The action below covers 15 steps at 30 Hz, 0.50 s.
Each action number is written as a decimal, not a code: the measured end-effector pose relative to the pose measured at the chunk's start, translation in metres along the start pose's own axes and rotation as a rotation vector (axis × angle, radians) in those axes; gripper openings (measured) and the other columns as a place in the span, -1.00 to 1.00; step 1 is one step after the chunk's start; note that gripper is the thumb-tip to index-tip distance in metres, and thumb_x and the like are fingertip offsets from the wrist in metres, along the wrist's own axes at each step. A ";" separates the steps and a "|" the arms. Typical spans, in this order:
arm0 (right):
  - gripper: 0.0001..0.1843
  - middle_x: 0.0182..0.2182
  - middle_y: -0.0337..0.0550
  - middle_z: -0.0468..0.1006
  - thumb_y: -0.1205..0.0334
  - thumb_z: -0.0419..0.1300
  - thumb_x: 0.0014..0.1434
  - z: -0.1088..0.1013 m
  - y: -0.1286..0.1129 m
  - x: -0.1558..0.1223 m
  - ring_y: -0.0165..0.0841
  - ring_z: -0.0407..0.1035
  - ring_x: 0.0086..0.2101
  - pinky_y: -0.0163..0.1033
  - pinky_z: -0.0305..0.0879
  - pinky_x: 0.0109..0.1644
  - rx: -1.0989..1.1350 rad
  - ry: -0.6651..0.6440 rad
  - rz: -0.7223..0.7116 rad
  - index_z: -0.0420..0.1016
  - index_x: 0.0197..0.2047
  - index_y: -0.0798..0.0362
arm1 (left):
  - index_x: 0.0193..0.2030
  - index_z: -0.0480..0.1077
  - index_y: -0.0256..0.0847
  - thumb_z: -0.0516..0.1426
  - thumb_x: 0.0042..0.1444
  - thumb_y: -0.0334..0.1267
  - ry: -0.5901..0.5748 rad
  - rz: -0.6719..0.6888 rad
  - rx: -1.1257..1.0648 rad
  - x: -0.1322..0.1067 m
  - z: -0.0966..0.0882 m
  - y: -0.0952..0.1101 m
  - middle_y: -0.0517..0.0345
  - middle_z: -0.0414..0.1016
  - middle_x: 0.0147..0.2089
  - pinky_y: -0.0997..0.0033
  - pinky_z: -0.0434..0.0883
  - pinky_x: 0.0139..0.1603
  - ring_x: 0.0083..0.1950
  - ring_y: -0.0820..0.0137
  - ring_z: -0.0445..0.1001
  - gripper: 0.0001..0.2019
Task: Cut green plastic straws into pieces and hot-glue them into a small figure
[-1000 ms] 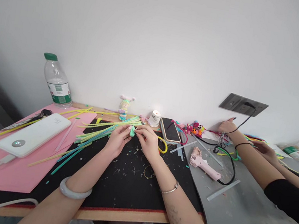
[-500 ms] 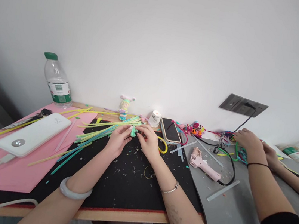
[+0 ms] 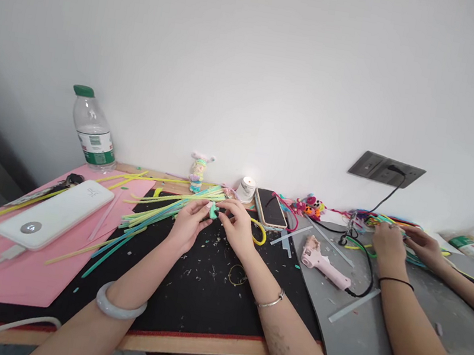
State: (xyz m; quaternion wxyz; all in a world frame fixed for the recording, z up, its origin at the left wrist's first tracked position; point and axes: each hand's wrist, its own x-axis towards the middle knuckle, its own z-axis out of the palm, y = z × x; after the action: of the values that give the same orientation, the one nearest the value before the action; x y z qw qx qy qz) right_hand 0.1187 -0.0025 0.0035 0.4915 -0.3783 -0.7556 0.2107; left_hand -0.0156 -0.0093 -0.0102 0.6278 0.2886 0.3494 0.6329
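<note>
Above the black mat (image 3: pixel 201 292), a small mint-green piece of fuzzy pipe cleaner (image 3: pixel 213 211) sits between my two hands. The fingertips of my left hand (image 3: pixel 187 225) pinch its left side. On the other side, the fingers of my right hand (image 3: pixel 236 225) close on it from the right. Its exact shape is partly hidden by the fingers. Left of and behind my hands lies a loose bundle of yellow, green and blue pipe cleaners (image 3: pixel 147 220). A small pastel doll figure (image 3: pixel 197 172) stands by the wall.
Pink sheets (image 3: pixel 44 285) carry a white power bank (image 3: pixel 55 215) on the left, near a plastic bottle (image 3: pixel 96 143). A white cup (image 3: pixel 246 189), phone (image 3: pixel 271 208) and pink glue gun (image 3: pixel 326 265) lie right. Another person's hands (image 3: pixel 388 246) handle pipe cleaners farther right.
The green piece is turned slightly between my fingers; my hands stay nearly in place. The other person's hands have shifted and come closer together. The whole view has moved slightly.
</note>
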 end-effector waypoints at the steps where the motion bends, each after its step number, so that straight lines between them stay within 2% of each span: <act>1: -0.78 -0.17 -0.11 0.43 0.38 0.10 0.10 0.000 0.000 0.000 -0.41 0.30 -0.37 -0.30 0.31 -0.32 -0.002 0.001 0.001 0.48 -0.18 0.02 | -0.28 0.42 -0.20 0.32 -0.19 -0.22 -0.001 -0.001 -0.003 0.000 0.000 0.000 0.20 0.44 -0.26 0.53 0.36 -0.30 -0.30 0.54 0.39 -0.70; 8: -0.77 -0.16 -0.10 0.44 0.35 0.08 0.13 -0.002 0.000 0.000 -0.41 0.31 -0.36 -0.31 0.30 -0.32 -0.013 -0.012 0.004 0.49 -0.17 0.02 | -0.28 0.40 -0.22 0.32 -0.19 -0.23 0.002 -0.007 0.006 -0.001 0.000 0.002 0.18 0.45 -0.25 0.49 0.38 -0.25 -0.28 0.51 0.41 -0.70; 11: -0.74 -0.16 -0.09 0.47 0.30 0.05 0.15 -0.003 0.001 0.001 -0.39 0.32 -0.34 -0.32 0.27 -0.36 0.001 0.028 0.036 0.47 -0.11 0.02 | -0.28 0.39 -0.22 0.31 -0.18 -0.20 0.014 -0.003 0.029 0.000 0.000 0.004 0.16 0.47 -0.24 0.41 0.39 -0.17 -0.24 0.47 0.44 -0.69; 15: -0.66 -0.23 -0.14 0.49 0.23 0.16 0.06 -0.002 0.001 0.000 -0.44 0.28 -0.47 -0.33 0.25 -0.41 0.024 0.007 0.107 0.41 -0.05 0.03 | -0.30 0.36 -0.22 0.31 -0.18 -0.22 0.035 0.039 0.025 0.000 -0.001 0.004 0.18 0.47 -0.28 0.34 0.38 -0.09 -0.24 0.47 0.46 -0.70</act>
State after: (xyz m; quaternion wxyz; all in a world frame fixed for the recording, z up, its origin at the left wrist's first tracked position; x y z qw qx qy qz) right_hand 0.1211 -0.0014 0.0038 0.4867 -0.4129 -0.7300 0.2443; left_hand -0.0186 -0.0092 -0.0071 0.6054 0.2918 0.3625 0.6456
